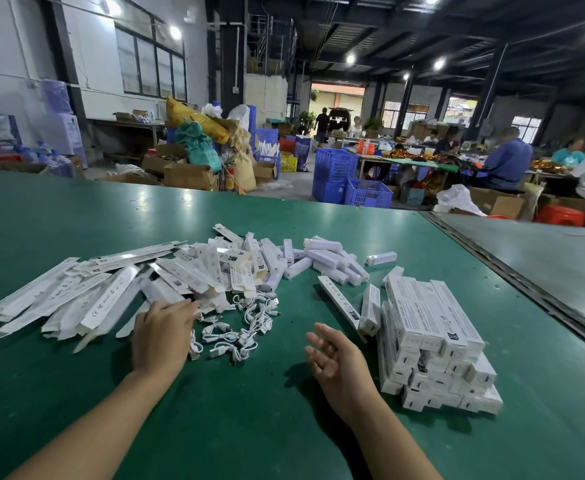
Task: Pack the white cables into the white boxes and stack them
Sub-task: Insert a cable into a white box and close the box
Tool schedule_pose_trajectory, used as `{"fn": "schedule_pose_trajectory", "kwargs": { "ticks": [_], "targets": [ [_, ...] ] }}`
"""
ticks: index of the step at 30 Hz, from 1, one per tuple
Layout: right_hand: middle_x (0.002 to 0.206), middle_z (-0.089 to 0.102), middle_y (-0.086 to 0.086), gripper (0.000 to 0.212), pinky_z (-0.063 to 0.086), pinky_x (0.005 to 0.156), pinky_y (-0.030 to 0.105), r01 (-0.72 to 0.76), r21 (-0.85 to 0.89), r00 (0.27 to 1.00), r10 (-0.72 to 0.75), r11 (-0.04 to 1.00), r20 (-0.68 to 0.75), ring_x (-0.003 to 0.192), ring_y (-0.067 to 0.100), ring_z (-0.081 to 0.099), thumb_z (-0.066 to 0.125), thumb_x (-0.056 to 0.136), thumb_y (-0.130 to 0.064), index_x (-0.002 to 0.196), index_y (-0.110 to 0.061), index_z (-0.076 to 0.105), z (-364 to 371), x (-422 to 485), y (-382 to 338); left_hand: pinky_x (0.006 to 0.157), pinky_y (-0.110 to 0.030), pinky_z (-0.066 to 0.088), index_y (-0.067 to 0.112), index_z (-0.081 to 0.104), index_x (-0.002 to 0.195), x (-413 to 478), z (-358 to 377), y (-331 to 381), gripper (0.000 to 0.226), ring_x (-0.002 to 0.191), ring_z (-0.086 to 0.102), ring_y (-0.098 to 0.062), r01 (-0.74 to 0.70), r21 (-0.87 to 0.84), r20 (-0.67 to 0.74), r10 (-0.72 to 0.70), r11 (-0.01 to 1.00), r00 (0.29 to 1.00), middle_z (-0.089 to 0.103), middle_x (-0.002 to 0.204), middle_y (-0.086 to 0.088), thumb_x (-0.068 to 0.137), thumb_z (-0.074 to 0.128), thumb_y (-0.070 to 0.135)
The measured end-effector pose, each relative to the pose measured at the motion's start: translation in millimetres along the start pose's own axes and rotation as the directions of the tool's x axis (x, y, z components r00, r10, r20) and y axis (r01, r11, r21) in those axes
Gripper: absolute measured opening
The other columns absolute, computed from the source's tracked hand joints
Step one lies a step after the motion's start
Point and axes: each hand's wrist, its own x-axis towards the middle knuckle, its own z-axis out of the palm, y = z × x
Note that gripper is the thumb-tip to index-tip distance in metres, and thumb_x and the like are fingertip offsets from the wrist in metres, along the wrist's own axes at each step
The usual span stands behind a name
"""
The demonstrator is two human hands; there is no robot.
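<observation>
A heap of flat, unfolded white boxes [76,299] spreads over the left of the green table [249,427]. My left hand [162,334] lies on the heap's near edge, fingers straight and blurred, touching one flat box. Small coiled white cables [239,330] lie in a loose pile just right of that hand. My right hand [332,362] hovers above the table, palm turned inward, fingers relaxed, holding nothing. To its right stands a stack of packed white boxes [436,348] in several layers. Two more packed boxes [353,306] lie beside the stack.
Several short white box-like parts [322,261] lie scattered behind the cables. A metal-edged gap [512,275] separates this table from another at the right. Beyond the far edge are blue crates [336,174], cardboard boxes and people seated at other tables.
</observation>
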Motion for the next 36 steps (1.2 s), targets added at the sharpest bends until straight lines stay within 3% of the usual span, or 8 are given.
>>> {"fn": "schedule_pose_trajectory", "kwargs": {
  "ticks": [6,11,14,19,22,25,31,36],
  "targets": [
    [0.106,0.074,0.011,0.042,0.056,0.066,0.032,-0.151,-0.131,0.967,0.174,0.980,0.184,0.078,0.024,0.072,0.047,0.098,-0.043,0.123,-0.012,0.057,13,-5,10,0.095,-0.034,0.053,0.002,0.072,0.114,-34,-10,63,0.027,0.105,0.066,-0.020,-0.337,-0.406,-0.347,0.198,0.849,0.917,0.072,0.113,-0.011,0.087,0.073,0.004],
    [0.121,0.068,0.010,0.055,0.050,0.088,0.041,-0.140,-0.178,0.907,0.199,0.974,0.372,0.097,0.024,0.068,0.046,0.090,-0.057,0.128,-0.021,0.063,16,-14,14,0.101,-0.016,0.046,0.008,0.073,0.116,-68,-7,95,0.031,0.113,0.061,-0.004,-0.460,-0.581,-0.205,0.427,0.671,0.881,0.064,0.124,0.005,0.087,0.069,0.019],
    [0.134,0.061,0.013,0.042,0.040,0.107,0.044,-0.074,-0.144,0.902,0.128,0.987,0.413,0.121,0.028,0.058,0.049,0.096,-0.041,0.131,-0.023,0.061,12,-16,10,0.103,-0.012,0.042,0.017,0.075,0.116,-77,-8,94,0.040,0.119,0.058,0.005,-0.360,-0.679,-0.077,0.425,0.640,0.902,0.063,0.127,0.015,0.085,0.069,0.041],
    [0.121,0.068,0.004,0.038,0.045,0.078,0.027,0.004,-0.241,0.913,0.094,0.971,0.396,0.102,0.016,0.062,0.059,0.090,-0.028,0.127,-0.026,0.066,18,-19,15,0.075,-0.012,0.051,0.032,0.064,0.105,-71,-13,92,0.034,0.093,0.068,-0.005,0.061,-0.890,0.046,-0.044,0.451,0.998,0.070,0.099,0.016,0.081,0.062,0.056],
    [0.113,0.072,0.009,0.038,0.044,0.077,0.024,0.113,-0.324,0.918,0.026,0.939,0.395,0.097,0.018,0.060,0.068,0.085,-0.020,0.122,-0.013,0.069,20,-21,19,0.083,-0.026,0.051,0.026,0.046,0.131,-58,-14,84,0.060,0.107,0.063,-0.012,0.360,-0.927,0.316,-0.298,0.104,0.901,0.061,0.121,0.005,0.083,0.072,0.049],
    [0.101,0.074,0.005,0.033,0.047,0.067,0.020,0.251,-0.475,0.905,-0.029,0.843,0.425,0.079,0.012,0.062,0.072,0.079,-0.020,0.112,-0.020,0.074,20,-24,25,0.082,-0.039,0.053,0.014,0.052,0.132,-45,-16,71,0.052,0.105,0.064,-0.028,0.482,-0.817,0.555,-0.202,-0.317,0.807,0.067,0.122,-0.013,0.085,0.062,0.033],
    [0.082,0.073,0.002,0.019,0.053,0.060,0.028,0.384,-0.628,0.912,-0.172,0.677,0.372,0.066,0.014,0.065,0.070,0.083,-0.012,0.098,-0.023,0.073,18,-20,33,0.068,-0.036,0.062,0.008,0.056,0.121,-44,-18,69,0.022,0.089,0.073,-0.026,0.447,-0.796,0.545,-0.164,-0.407,0.822,0.075,0.096,-0.015,0.102,0.046,0.010],
    [0.077,0.069,-0.003,0.037,0.057,0.070,0.032,0.594,-0.698,0.799,-0.192,0.400,0.570,0.066,0.011,0.071,0.050,0.095,-0.011,0.117,-0.037,0.065,27,-30,45,0.062,-0.036,0.060,0.009,0.051,0.120,-39,-11,61,0.019,0.069,0.066,-0.019,0.459,-0.721,0.641,-0.246,-0.520,0.727,0.062,0.089,-0.011,0.102,0.048,0.010]
  ]
}}
